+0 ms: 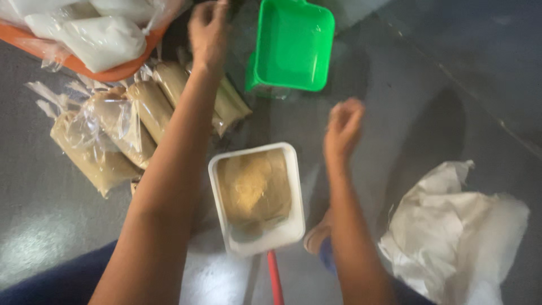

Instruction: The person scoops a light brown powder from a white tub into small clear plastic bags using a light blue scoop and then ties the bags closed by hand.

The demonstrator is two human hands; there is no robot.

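At the far left, clear plastic bags of tan powder (101, 149) lie in a loose fan on the smooth grey floor (45, 214), their film crinkled and their open ends twisted into tails. Above them, an orange tray (113, 72) carries soft, rounded bags of white powder (104, 39). The left hand (208, 28) reaches across the tan bags to the top edge of the view; its fingers are curled, but blur and the dark background there conceal whether they hold anything. Below the forearm sits a white rectangular plastic tub (257, 197) with rounded corners, part filled with coarse tan powder; a red rod (275, 279) runs from its near edge toward the viewer. Above the tub, a green plastic scoop-shaped container (293, 45) stands on the floor, glossy and square-walled. The right hand (343, 127) hovers just right of the tub, fingers loosely curled and pinched together, gripping nothing visible. At the far right, a crumpled white sack (451, 226) lies in soft folds, well apart from the tub.
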